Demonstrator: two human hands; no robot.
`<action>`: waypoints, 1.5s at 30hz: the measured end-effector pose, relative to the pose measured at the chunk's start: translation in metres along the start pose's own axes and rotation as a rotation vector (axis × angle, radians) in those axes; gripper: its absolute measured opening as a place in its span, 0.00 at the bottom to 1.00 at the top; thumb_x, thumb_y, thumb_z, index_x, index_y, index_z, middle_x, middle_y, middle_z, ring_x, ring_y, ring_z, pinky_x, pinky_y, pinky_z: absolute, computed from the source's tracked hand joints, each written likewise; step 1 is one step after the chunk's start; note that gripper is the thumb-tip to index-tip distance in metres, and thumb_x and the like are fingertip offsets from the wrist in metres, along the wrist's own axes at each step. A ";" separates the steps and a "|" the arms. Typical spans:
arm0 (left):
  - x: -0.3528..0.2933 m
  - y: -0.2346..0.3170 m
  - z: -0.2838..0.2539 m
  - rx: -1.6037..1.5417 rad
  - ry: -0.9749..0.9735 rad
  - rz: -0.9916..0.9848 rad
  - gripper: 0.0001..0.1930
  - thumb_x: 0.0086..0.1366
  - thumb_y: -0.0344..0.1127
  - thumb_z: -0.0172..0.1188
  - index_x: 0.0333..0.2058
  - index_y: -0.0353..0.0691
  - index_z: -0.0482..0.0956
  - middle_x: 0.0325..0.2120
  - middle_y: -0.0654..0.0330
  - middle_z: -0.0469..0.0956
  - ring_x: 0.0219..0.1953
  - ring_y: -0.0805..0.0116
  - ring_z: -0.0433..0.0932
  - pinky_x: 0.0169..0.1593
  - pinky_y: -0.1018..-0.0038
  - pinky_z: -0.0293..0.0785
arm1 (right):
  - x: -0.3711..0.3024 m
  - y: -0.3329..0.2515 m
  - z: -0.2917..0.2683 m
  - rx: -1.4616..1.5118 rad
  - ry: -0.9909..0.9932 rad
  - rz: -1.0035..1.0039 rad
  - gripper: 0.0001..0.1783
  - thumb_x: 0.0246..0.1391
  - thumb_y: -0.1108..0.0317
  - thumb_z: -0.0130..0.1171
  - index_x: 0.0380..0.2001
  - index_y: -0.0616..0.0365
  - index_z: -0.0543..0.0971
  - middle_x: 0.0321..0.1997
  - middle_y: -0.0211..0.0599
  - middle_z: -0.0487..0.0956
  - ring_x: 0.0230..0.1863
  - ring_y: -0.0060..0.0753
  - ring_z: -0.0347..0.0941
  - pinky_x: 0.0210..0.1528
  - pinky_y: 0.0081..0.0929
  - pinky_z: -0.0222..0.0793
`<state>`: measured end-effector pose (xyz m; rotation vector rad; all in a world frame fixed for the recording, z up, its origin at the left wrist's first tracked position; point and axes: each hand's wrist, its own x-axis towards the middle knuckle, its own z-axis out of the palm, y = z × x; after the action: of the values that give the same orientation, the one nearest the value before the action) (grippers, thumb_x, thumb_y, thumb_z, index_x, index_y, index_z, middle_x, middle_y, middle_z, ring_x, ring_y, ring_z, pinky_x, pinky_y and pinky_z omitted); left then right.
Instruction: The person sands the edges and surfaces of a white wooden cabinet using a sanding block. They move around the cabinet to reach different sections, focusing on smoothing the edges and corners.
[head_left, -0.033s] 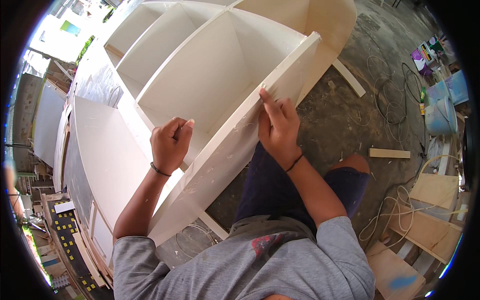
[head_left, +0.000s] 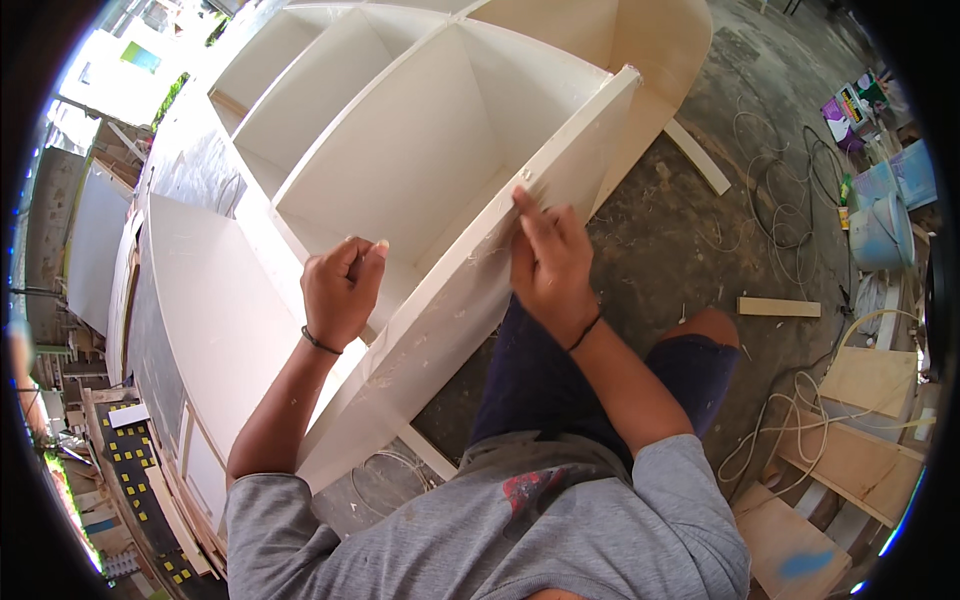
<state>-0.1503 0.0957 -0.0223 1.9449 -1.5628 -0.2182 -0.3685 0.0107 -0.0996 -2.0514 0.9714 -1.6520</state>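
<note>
A large white panelled cabinet frame with several compartments lies in front of me. Its long near edge board slants up to the right, and pale shavings cling to its outer face. My left hand is held as a fist over the board's inner side, thumb on top of curled fingers; anything inside it is hidden. My right hand is curled at the board's outer side, its index fingertip at the top edge. What its fingers pinch, if anything, is too small to see. A small pale fleck sits on the edge just beyond that fingertip.
A loose white strip and a short wooden batten lie on the dark floor to the right. Cables, a paint-stained bucket and plywood pieces are farther right. A white curved panel lies left.
My right hand has slid slightly toward me along the edge, its index fingertip drawing away from the pale fleck. The left hand has stayed put.
</note>
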 end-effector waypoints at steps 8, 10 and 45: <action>-0.001 0.001 0.001 -0.011 0.004 0.003 0.13 0.63 0.33 0.60 0.19 0.36 0.75 0.07 0.66 0.57 0.11 0.77 0.55 0.19 0.75 0.54 | 0.008 0.011 -0.007 -0.072 -0.011 0.009 0.29 0.43 0.80 0.60 0.52 0.49 0.80 0.25 0.31 0.63 0.26 0.35 0.65 0.30 0.32 0.69; -0.001 0.001 -0.001 0.004 0.004 -0.009 0.13 0.63 0.33 0.61 0.20 0.36 0.75 0.07 0.66 0.57 0.11 0.77 0.55 0.19 0.75 0.54 | -0.008 -0.005 -0.002 -0.051 -0.075 -0.114 0.28 0.44 0.82 0.58 0.52 0.50 0.80 0.26 0.31 0.64 0.26 0.36 0.65 0.30 0.33 0.69; 0.000 -0.001 -0.001 -0.003 -0.007 0.011 0.13 0.62 0.35 0.61 0.20 0.37 0.77 0.07 0.65 0.59 0.11 0.76 0.58 0.19 0.75 0.55 | 0.017 -0.075 -0.027 -0.347 -0.496 -0.261 0.28 0.44 0.75 0.54 0.52 0.44 0.81 0.28 0.35 0.69 0.32 0.39 0.69 0.31 0.38 0.69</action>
<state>-0.1489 0.0960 -0.0215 1.9343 -1.5771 -0.2231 -0.3707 0.0565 -0.0325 -2.7375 0.8828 -1.0300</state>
